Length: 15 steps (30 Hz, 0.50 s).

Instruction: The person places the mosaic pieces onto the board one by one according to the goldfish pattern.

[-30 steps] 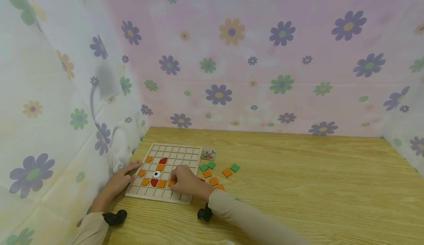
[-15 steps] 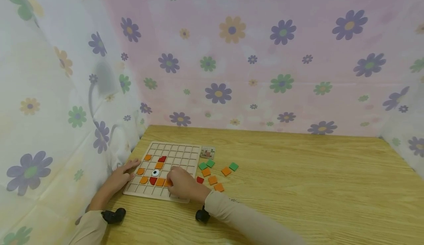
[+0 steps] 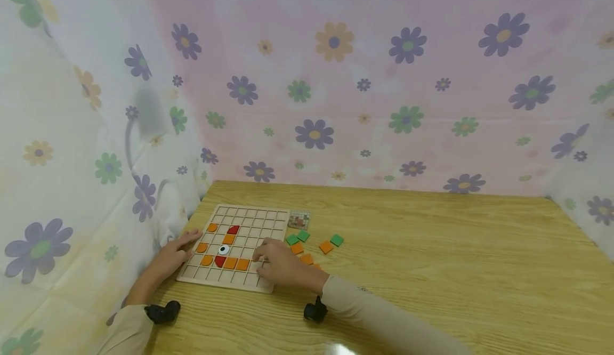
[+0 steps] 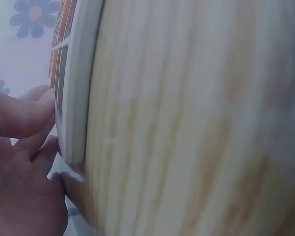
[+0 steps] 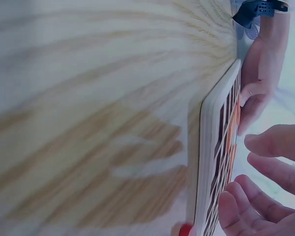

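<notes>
Left hand point(image 3: 167, 256) rests at the left edge of the grid board point(image 3: 254, 219), fingers extended, thumb on the rim, gripping nothing. On the board's left side: three rounded orange pieces point(image 3: 207, 260). Right of those, still on board: two red pieces point(image 3: 220, 261), white disc with black dot point(image 3: 223, 249), three orange squares point(image 3: 242, 265), two of them side by side in the near row. Right hand point(image 3: 283, 264) is over the board's right edge, fingers parted and lightly bent, holding nothing; contact with board can't tell. Right of board on the worktop point(image 3: 431, 264): patterned card point(image 3: 299, 219) beside the far corner, then loose orange tiles point(image 3: 326, 247) and green tiles point(image 3: 337, 240)
</notes>
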{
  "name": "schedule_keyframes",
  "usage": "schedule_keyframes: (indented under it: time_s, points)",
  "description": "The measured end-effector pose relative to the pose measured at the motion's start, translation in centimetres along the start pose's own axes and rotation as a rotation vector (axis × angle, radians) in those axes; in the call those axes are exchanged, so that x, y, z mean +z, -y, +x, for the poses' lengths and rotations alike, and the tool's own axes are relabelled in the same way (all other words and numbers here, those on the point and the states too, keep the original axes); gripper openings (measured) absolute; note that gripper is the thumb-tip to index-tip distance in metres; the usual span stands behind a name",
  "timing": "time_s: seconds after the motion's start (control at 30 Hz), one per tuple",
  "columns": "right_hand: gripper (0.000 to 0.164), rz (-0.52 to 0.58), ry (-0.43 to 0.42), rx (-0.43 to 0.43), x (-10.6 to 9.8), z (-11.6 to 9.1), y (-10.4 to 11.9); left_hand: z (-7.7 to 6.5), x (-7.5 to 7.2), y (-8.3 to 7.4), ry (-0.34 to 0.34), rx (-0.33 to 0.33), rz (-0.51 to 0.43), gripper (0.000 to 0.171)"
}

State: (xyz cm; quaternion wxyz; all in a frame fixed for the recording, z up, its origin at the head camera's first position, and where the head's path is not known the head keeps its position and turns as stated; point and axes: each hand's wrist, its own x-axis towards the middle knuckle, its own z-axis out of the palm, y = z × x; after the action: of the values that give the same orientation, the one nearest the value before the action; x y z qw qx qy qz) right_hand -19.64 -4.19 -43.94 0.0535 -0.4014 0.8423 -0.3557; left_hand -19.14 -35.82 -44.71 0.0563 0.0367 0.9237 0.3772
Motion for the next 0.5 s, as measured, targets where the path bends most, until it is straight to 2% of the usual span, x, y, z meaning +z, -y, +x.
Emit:
schedule_keyframes:
  time_s: [0.17, 0.4, 0.5]
  points:
    - [0.017, 0.027, 0.027, 0.009, -1.4, -1.9, -0.5, 0.0, 0.0, -0.2, 0.009, -0.001, -0.025, 0.052]
    - [0.016, -0.048, 0.026, -0.003, -3.1, -4.5, -2.2, 0.0, 0.1, -0.1, 0.014, 0.007, 0.004, 0.052]
    - [0.015, -0.036, 0.026, 0.021, -3.7, -5.5, -2.8, 0.1, 0.1, 0.0, 0.012, 0.009, 0.012, 0.052]
